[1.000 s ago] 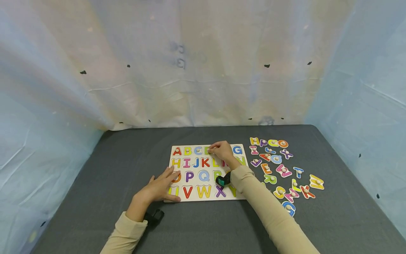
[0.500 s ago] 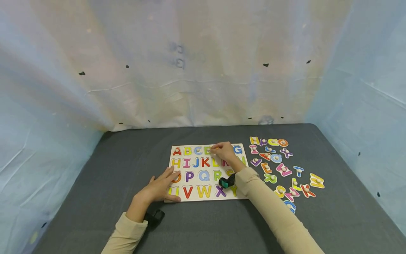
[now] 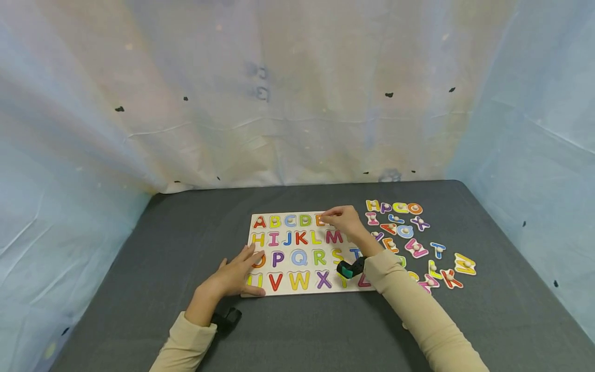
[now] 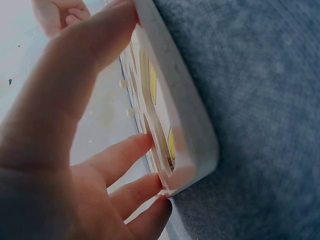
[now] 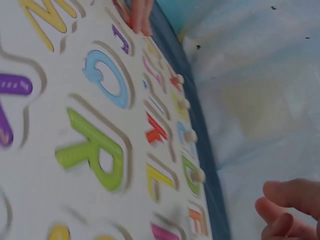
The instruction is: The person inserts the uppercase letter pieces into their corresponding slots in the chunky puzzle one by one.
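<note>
A white alphabet puzzle board (image 3: 283, 262) lies on the dark table. Pegged letter pieces, including the letter D (image 3: 304, 220), sit in the A to D recesses of its back row. My left hand (image 3: 234, 274) rests with spread fingers on the board's left front corner. In the left wrist view its thumb (image 4: 107, 37) touches the board's edge. Above the back row, near the printed E (image 5: 197, 221), hovers my right hand (image 3: 345, 221). Its fingers are loosely bent, and no piece shows between them in the right wrist view.
Several loose pegged letters lie right of the board, among them a yellow H (image 3: 373, 205), an orange O (image 3: 415, 208), a blue T (image 3: 438, 250) and a red K (image 3: 450, 279). My right sleeve (image 3: 409, 299) covers some. Pale sheeting (image 3: 297, 139) walls the back and sides.
My right hand has moved right from the letter D, now fully visible in its recess, to past the printed E. The left hand stays in place on the board.
</note>
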A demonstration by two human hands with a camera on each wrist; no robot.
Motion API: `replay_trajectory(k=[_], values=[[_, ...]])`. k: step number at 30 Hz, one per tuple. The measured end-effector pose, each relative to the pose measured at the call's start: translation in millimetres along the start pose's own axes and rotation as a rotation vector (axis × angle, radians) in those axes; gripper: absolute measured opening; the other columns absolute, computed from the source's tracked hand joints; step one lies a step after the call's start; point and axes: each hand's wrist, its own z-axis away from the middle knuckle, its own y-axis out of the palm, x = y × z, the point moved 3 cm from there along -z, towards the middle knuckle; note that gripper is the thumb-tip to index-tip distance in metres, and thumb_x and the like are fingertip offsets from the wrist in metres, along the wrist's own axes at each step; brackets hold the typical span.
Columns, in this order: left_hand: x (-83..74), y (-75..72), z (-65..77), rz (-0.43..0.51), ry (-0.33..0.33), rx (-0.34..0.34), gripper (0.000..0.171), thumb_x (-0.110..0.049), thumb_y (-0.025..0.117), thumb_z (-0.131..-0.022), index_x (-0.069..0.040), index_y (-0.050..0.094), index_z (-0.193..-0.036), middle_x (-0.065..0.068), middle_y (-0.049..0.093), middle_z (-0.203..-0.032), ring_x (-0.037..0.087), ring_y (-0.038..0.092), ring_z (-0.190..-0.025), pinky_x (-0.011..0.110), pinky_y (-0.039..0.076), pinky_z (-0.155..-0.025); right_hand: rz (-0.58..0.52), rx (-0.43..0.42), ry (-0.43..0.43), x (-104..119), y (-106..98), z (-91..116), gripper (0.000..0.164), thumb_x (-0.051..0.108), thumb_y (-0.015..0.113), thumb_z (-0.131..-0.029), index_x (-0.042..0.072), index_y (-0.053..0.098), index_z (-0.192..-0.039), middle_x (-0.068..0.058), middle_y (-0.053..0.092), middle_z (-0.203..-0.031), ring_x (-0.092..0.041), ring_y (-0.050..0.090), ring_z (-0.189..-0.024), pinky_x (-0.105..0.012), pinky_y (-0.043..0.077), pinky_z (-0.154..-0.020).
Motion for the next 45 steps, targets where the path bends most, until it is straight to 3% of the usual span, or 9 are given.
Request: replay_trajectory(k=[6,12,17,23,29,39,45], values=[[1.8,1.6,-1.4,0.007,-0.003,0.008,0.102,-0.043,0.084,-0.070,-0.011,0.032,-0.151,0.017,0.017,-0.162,0.038,0.016,-0.151,0.075,0.014,-0.109,-0.022,0.051,0.008,-7.5,-26.5,10.1,0.028,0.022,0.065,-0.092,0.001,0.071,-0.110,-0.001,0.058,-0.076,-0.010,0.038,-0.054,-0.025,0.035,-0.056],[2.3,1.9,-1.6,0.007,-0.002,0.005,0.101,-0.042,0.084,-0.069,-0.011,0.033,-0.151,0.018,0.018,-0.162,0.038,0.017,-0.151,0.075,0.014,-0.109,-0.018,0.054,0.022,-16.7,-51.5,18.4,0.033,0.023,0.065,-0.092,-0.002,0.068,-0.113,0.005,0.047,-0.060,-0.008,0.034,-0.050,-0.024,0.033,-0.054],[1.7,1.7,-1.4,0.007,0.001,0.008,0.101,-0.042,0.084,-0.070,-0.011,0.032,-0.151,0.017,0.018,-0.162,0.039,0.018,-0.151,0.075,0.014,-0.109,0.021,0.071,0.009,-25.3,-69.3,26.1,0.035,0.022,0.062,-0.093,-0.005,0.066,-0.116,0.007,0.046,-0.060,-0.009,0.039,-0.054,-0.025,0.037,-0.058],[1.7,1.7,-2.2,0.003,0.003,0.006,0.101,-0.043,0.084,-0.070,-0.011,0.032,-0.151,0.017,0.018,-0.162,0.039,0.018,-0.150,0.075,0.014,-0.109,0.097,0.089,-0.014,-39.5,-89.6,37.3,0.035,0.022,0.063,-0.092,-0.006,0.066,-0.114,0.006,0.057,-0.070,-0.007,0.042,-0.056,-0.023,0.037,-0.052],[2.5,2.2,-2.4,0.001,0.002,0.008,0.102,-0.044,0.083,-0.069,-0.011,0.032,-0.151,0.018,0.018,-0.162,0.038,0.017,-0.151,0.075,0.014,-0.109,0.168,0.103,-0.006,-59.6,-103.8,43.3,0.035,0.021,0.065,-0.092,-0.006,0.066,-0.114,0.000,0.065,-0.080,-0.011,0.048,-0.067,-0.026,0.041,-0.058],[1.8,2.0,-2.8,0.001,-0.007,0.012,0.102,-0.044,0.083,-0.070,-0.011,0.032,-0.151,0.017,0.018,-0.162,0.038,0.016,-0.151,0.075,0.013,-0.110,0.195,0.094,0.009,-84.7,-121.7,52.9,0.037,0.021,0.066,-0.090,-0.008,0.065,-0.114,0.012,0.051,-0.061,-0.004,0.041,-0.055,-0.022,0.036,-0.053],[1.8,1.5,-2.3,0.001,-0.007,0.012,0.102,-0.044,0.083,-0.069,-0.011,0.032,-0.151,0.017,0.018,-0.162,0.038,0.016,-0.151,0.075,0.013,-0.110,0.179,0.113,0.060,-99.0,-128.2,52.1,0.040,0.023,0.067,-0.089,-0.006,0.065,-0.116,0.015,0.054,-0.062,-0.003,0.036,-0.049,-0.022,0.034,-0.048]])
